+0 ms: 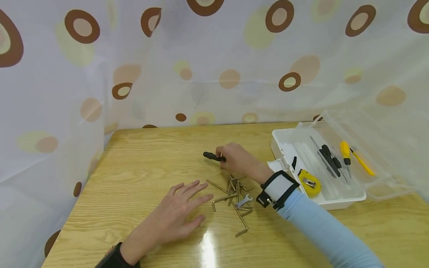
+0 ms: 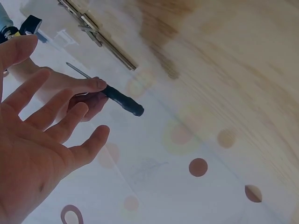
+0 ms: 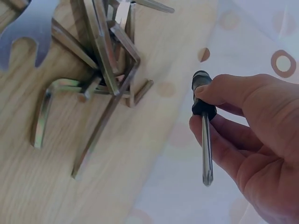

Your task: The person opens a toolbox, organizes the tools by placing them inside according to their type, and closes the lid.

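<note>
My right hand (image 1: 237, 160) pinches a black-handled screwdriver (image 1: 213, 156) between thumb and fingers, above the far middle of the table. In the right wrist view its metal shaft (image 3: 207, 149) ends in a cross-shaped tip. My left hand (image 1: 181, 208) is spread with straight fingers and holds nothing, just left of a pile of hex keys (image 1: 234, 190). On that pile lies a small open-end wrench (image 1: 244, 201). The left wrist view shows my empty left palm (image 2: 37, 154), with the screwdriver beyond it.
At the right stands a white toolbox (image 1: 285, 139) with its clear lid (image 1: 378, 149) swung back. It holds a yellow tape measure (image 1: 310, 183), a yellow-handled screwdriver (image 1: 345, 150) and several dark-handled tools. A patterned curtain (image 1: 207, 96) hangs behind and to the left of the wooden table (image 1: 151, 156).
</note>
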`<state>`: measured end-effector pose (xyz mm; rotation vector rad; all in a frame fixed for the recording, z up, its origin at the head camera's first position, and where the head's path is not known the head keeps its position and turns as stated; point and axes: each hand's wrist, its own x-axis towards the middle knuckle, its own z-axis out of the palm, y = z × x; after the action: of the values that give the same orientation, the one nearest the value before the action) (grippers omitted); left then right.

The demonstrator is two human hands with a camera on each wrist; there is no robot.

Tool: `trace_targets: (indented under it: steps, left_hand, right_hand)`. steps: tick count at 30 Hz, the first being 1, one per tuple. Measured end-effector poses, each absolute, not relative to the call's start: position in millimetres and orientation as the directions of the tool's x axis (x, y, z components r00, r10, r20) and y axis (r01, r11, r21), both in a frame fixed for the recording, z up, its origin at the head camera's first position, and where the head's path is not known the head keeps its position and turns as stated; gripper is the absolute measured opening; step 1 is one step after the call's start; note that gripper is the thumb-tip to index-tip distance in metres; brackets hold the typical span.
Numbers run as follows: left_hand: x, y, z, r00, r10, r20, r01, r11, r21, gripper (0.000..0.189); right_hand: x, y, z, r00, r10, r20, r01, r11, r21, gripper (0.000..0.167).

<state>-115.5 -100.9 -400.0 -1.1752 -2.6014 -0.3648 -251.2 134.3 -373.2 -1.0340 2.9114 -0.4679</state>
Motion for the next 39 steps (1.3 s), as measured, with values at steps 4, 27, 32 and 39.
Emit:
trace_targets:
  steps: [4, 27, 32, 39]
  left_hand:
    - [-116, -101, -400, -0.635, 0.693, 0.34, 0.761, 0.637, 0.122, 0.051]
    - [-118, -98, -402, -0.616, 0.706, 0.348, 0.775, 0.622, 0.109, 0.053]
    - [-118, -97, -402, -0.61, 0.706, 0.36, 0.779, 0.617, 0.109, 0.054]
    - [-116, -95, -402, -0.589, 0.72, 0.365, 0.802, 0.577, 0.155, 0.055]
  right_hand:
    - [-249, 138, -365, -0.79, -0.602, 0.112, -0.605, 0.739, -0.295, 0.007]
    - [-225, 233, -330, -0.902, -0.369, 0.222, -0.42, 0.867, -0.267, 0.015]
    - [-220, 257, -325, -0.914, -0.282, 0.291, -0.362, 0.891, -0.274, 0.014]
    - [-212, 295, -322, -0.892, -0.184, 0.412, -0.308, 0.916, -0.258, 0.016]
